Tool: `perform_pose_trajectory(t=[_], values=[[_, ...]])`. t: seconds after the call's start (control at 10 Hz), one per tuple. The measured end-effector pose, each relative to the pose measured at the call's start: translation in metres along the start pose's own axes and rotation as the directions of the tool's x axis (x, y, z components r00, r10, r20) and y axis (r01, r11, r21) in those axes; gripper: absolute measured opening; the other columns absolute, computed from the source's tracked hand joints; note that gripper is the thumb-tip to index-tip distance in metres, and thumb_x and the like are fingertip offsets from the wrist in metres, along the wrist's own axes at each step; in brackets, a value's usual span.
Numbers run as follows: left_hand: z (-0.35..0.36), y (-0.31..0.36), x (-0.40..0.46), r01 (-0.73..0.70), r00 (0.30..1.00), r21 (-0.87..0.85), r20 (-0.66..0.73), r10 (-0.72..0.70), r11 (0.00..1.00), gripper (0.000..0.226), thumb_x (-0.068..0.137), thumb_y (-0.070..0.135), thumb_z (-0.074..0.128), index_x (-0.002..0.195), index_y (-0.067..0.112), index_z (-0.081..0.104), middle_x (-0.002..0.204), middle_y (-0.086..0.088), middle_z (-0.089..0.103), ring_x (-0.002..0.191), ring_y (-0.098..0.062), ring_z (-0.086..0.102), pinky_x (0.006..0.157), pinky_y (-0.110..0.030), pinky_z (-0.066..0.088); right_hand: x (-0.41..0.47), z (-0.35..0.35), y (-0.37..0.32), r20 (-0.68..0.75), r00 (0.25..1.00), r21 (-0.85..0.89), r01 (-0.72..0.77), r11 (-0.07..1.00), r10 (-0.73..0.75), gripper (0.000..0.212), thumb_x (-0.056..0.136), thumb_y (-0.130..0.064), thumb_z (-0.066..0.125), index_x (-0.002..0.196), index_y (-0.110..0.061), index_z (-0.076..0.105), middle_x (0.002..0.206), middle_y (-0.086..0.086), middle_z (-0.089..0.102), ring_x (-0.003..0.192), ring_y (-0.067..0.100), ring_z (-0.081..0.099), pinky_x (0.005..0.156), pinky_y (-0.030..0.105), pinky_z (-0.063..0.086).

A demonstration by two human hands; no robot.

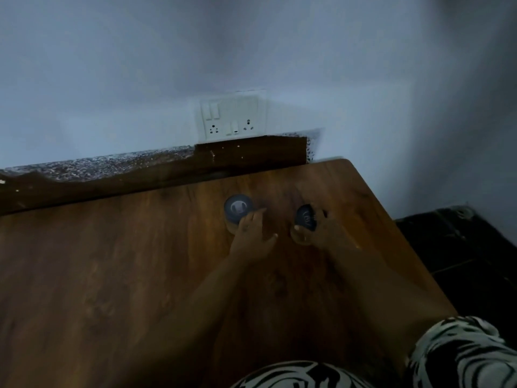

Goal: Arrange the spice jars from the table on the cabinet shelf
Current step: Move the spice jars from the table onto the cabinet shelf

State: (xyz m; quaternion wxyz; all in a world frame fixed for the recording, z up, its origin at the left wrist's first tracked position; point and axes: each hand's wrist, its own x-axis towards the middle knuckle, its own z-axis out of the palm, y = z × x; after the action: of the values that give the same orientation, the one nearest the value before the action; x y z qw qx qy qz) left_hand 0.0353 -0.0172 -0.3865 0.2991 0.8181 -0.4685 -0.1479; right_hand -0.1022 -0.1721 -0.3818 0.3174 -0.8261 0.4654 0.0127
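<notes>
Spice jars stand near the table's (112,261) far edge. My right hand (321,233) grips the right jar (305,218), fingers curled around it. My left hand (253,236) touches the left jar (237,209), fingers loosely extended.

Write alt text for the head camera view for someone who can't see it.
A person's two hands reach across a wooden table toward two dark-lidded spice jars: the left hand touches the left jar, the right hand grips the right jar. Behind is a pale wall with a switch-and-socket plate.
</notes>
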Motion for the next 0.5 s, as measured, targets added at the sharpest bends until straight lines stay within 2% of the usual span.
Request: perform_pose_trajectory(t=[0.1, 0.2, 0.3, 0.4, 0.5], values=[[0.004, 0.005, 0.01, 0.002, 1.0, -0.043, 0.013, -0.002, 0.999, 0.071, 0.092, 0.034, 0.063, 0.15, 0.014, 0.027, 0.152, -0.008, 0.033, 0.143, -0.024, 0.026, 0.116, -0.037, 0.024, -0.001, -0.004, 0.003, -0.041, 0.999, 0.03, 0.003, 1.0, -0.002, 0.094, 0.08, -0.062, 0.064, 0.153, -0.026, 0.018, 0.147, 0.017, 0.029, 0.131, 0.037, 0.039, 0.103, 0.045, 0.041], [0.011, 0.004, 0.018, 0.133, 0.991, -0.219, 0.049, -0.125, 0.967, 0.069, 0.09, 0.034, 0.066, 0.147, 0.015, 0.032, 0.146, -0.006, 0.043, 0.136, -0.022, 0.039, 0.113, -0.04, 0.034, -0.001, -0.004, 0.0, -0.266, 0.964, 0.11, 0.01, 0.994, 0.019, 0.095, 0.076, -0.063, 0.067, 0.148, -0.013, 0.031, 0.142, 0.019, 0.04, 0.128, 0.036, 0.044, 0.103, 0.041, 0.04], [0.005, 0.021, 0.02, 0.424, 0.897, -0.676, 0.222, -0.382, 0.603, 0.054, 0.09, 0.042, 0.064, 0.134, 0.018, 0.044, 0.136, -0.009, 0.053, 0.117, -0.022, 0.054, 0.102, -0.042, 0.045, -0.001, -0.026, -0.018, -0.274, 0.953, 0.412, -0.005, 0.911, 0.129, 0.07, 0.081, -0.054, 0.069, 0.132, -0.008, 0.053, 0.13, 0.013, 0.056, 0.104, 0.023, 0.059, 0.089, 0.031, 0.043], [-0.007, 0.034, 0.023, 0.565, 0.773, -0.824, 0.543, -0.328, -0.031, 0.058, 0.087, 0.059, 0.056, 0.124, 0.015, 0.052, 0.127, -0.014, 0.056, 0.112, -0.031, 0.056, 0.096, -0.048, 0.046, 0.001, -0.048, -0.036, -0.061, 0.994, 0.673, -0.03, 0.739, 0.096, 0.063, 0.064, -0.071, 0.07, 0.106, -0.025, 0.068, 0.116, 0.005, 0.067, 0.092, 0.017, 0.063, 0.089, 0.034, 0.05], [-0.021, 0.042, 0.024, 0.551, 0.799, -0.817, 0.576, -0.175, -0.171, 0.066, 0.079, 0.057, 0.06, 0.129, 0.015, 0.053, 0.13, -0.019, 0.055, 0.116, -0.038, 0.054, 0.1, -0.051, 0.043, 0.002, -0.049, -0.051, 0.022, 0.999, 0.755, -0.035, 0.654, 0.028, 0.055, 0.076, -0.063, 0.067, 0.111, -0.021, 0.068, 0.118, 0.008, 0.066, 0.104, 0.027, 0.064, 0.095, 0.04, 0.051]])
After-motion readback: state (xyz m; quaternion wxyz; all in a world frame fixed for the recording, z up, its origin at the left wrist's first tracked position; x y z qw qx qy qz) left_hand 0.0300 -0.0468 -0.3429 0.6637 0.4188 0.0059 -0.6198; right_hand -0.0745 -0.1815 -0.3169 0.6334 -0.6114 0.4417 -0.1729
